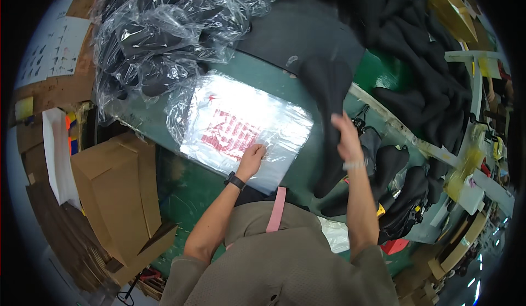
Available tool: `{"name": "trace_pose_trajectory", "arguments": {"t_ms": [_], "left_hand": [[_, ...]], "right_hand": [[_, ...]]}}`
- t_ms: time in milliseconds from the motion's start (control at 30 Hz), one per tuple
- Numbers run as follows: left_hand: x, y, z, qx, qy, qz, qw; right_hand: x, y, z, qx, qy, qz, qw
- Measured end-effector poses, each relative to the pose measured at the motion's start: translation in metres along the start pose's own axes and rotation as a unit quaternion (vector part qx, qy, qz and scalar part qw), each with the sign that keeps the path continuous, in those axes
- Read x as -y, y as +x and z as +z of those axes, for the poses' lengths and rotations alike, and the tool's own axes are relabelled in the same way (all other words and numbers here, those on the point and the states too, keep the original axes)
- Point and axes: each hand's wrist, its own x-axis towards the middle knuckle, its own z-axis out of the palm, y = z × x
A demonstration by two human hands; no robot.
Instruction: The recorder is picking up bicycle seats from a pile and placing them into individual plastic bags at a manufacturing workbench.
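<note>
Head view: left hand [253, 160] pinches clear plastic bag [230, 125]; right hand [348, 140] at blurred black bicycle saddle [327, 122], grip unclear. Likely bagging step; next probably calls for opening the bag.

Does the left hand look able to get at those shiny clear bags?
Probably yes: the left hand is right at the near part of the clear plastic bags, and nothing seems to block it there.
</note>
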Motion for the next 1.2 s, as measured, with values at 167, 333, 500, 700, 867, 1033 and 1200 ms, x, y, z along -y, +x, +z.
{"name": "trace_pose_trajectory", "arguments": {"t_ms": [167, 333, 500, 700, 867, 1033, 1200], "left_hand": [[-0.003, -0.003, -0.001, 0.042, -0.041, -0.007, 0.998], [-0.026, -0.018, 0.011, 0.006, 0.129, 0.132, 0.983], [-0.03, -0.038, 0.031, 0.063, 0.304, 0.191, 0.931], [-0.025, -0.036, 0.041, 0.049, 0.436, 0.283, 0.853], [0.004, -0.022, 0.044, 0.021, 0.422, 0.298, 0.856], [-0.003, -0.026, 0.029, 0.028, 0.312, 0.238, 0.919], [-0.007, -0.021, 0.021, 0.065, 0.202, 0.095, 0.973]], "right_hand": [[-0.056, -0.133, 0.04, 0.006, -0.239, -0.128, 0.963], [-0.082, -0.165, 0.054, -0.046, -0.065, 0.001, 0.997], [-0.064, -0.162, 0.037, -0.168, -0.002, 0.006, 0.986], [-0.051, -0.167, 0.021, -0.191, -0.066, -0.034, 0.979], [-0.053, -0.175, 0.028, -0.148, -0.02, -0.013, 0.989], [-0.069, -0.195, 0.028, -0.116, -0.213, -0.116, 0.963], [-0.082, -0.196, 0.035, -0.003, -0.469, -0.19, 0.862]]}}
